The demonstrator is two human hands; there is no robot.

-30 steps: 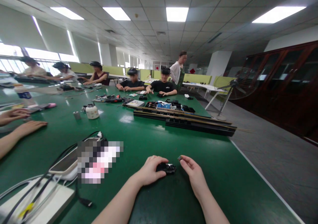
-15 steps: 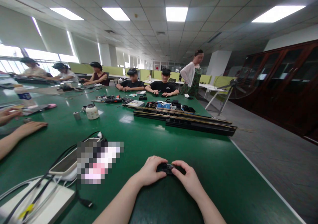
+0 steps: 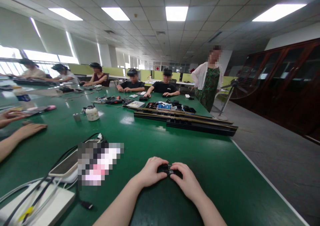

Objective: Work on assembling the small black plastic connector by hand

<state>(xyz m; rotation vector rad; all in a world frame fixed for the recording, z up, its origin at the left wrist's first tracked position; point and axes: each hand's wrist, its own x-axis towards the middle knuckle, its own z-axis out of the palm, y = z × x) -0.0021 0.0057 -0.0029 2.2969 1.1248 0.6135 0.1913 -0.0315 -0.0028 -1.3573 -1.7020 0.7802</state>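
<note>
A small black part (image 3: 164,169) lies low over the green table (image 3: 120,199), between my two hands. My left hand (image 3: 153,173) grips its left side, thumb in front and fingers behind. At its right end, my right hand (image 3: 184,177) closes thumb and fingers on the same part. Both hands hide much of it, so its exact shape is unclear.
To the left are a pixelated bright object (image 3: 102,164), a white-framed device (image 3: 66,166), cables and a white box (image 3: 45,202). Long black rails (image 3: 200,127) with thin rods lie beyond. Another person's hand (image 3: 31,130) rests at left; a person (image 3: 208,79) stands behind.
My right hand has shifted slightly, its fingers now further round the black part's right end. The standing person has moved right and turned toward the table. My left hand has hardly moved.
</note>
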